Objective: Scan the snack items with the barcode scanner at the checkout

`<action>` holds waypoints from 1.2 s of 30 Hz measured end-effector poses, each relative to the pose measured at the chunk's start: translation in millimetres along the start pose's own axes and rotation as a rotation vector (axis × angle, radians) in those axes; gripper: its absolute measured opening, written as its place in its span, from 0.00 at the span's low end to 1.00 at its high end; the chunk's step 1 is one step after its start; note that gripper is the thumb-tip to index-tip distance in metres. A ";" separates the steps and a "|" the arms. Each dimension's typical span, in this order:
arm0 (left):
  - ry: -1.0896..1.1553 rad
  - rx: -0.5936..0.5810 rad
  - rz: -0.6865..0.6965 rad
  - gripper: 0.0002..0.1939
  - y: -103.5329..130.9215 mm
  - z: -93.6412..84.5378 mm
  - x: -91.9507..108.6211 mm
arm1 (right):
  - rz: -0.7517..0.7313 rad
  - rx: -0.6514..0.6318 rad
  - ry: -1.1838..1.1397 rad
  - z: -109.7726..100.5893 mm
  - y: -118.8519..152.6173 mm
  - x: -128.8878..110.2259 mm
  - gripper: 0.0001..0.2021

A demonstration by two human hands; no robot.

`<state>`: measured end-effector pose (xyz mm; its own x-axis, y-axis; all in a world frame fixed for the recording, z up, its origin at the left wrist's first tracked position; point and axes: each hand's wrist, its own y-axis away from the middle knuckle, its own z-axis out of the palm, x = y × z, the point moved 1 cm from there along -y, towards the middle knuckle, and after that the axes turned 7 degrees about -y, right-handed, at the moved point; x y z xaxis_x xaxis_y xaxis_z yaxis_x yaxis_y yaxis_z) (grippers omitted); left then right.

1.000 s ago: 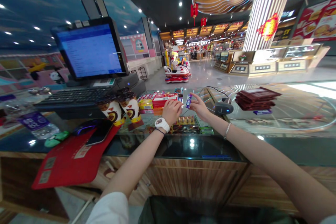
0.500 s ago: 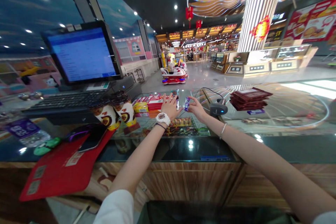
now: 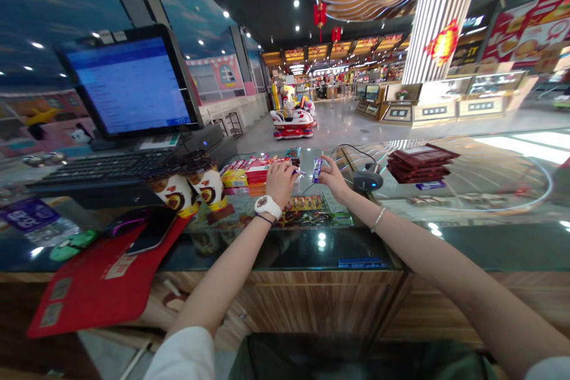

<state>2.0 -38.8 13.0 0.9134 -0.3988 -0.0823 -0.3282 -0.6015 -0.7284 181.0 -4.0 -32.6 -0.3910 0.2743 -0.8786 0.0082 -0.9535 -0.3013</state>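
Over the glass counter, my right hand point(image 3: 333, 179) pinches a small purple packet point(image 3: 316, 170) upright between thumb and fingers. To its left, my left hand point(image 3: 282, 182), with a white watch at the wrist, has its fingers closed on a small purple item point(image 3: 299, 172), partly covered by the fingertips. Red and yellow boxes point(image 3: 258, 170) lie just left of my left hand. Gold-wrapped goods point(image 3: 306, 202) show at the glass below my hands.
Two patterned cups point(image 3: 210, 185) stand left of the boxes, near a keyboard point(image 3: 102, 171) and a monitor point(image 3: 129, 83). A phone point(image 3: 152, 230) lies on a red mat point(image 3: 98, 291). Right of my hands are a black device point(image 3: 367, 180) and stacked brown packets point(image 3: 420, 164).
My left hand has gone from spread fingers to a pinch on a small purple item and has shifted slightly left. My right hand still holds its packet. The view has shifted slightly.
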 end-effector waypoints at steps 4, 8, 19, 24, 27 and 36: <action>0.251 0.063 -0.153 0.09 -7.3 -4.2 -7.2 | -0.053 -0.011 0.006 1.3 -2.0 -9.5 0.19; 0.409 0.096 -0.248 0.10 -9.5 -3.2 -14.1 | -0.041 -0.090 0.004 4.5 1.1 -16.9 0.17; 0.245 0.095 -0.115 0.09 -10.1 4.9 -12.2 | 0.068 -0.135 0.038 11.9 5.2 -12.5 0.18; 0.024 0.034 -0.033 0.15 -6.7 5.8 -24.6 | 0.227 0.057 -0.052 24.2 -9.7 -8.5 0.11; -0.018 -0.035 -0.005 0.19 -3.0 9.1 -32.1 | 0.303 0.093 -0.059 36.7 -18.6 -6.5 0.09; -0.043 -0.082 -0.037 0.19 -1.2 5.2 -36.6 | 0.378 0.123 0.041 53.3 -33.2 -0.2 0.11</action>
<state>-29.7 -19.9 13.4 0.9342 -0.3459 -0.0868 -0.3109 -0.6710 -0.6731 131.7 21.0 -2.7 -0.3445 -0.0968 -0.9338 0.0338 -0.9953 0.0907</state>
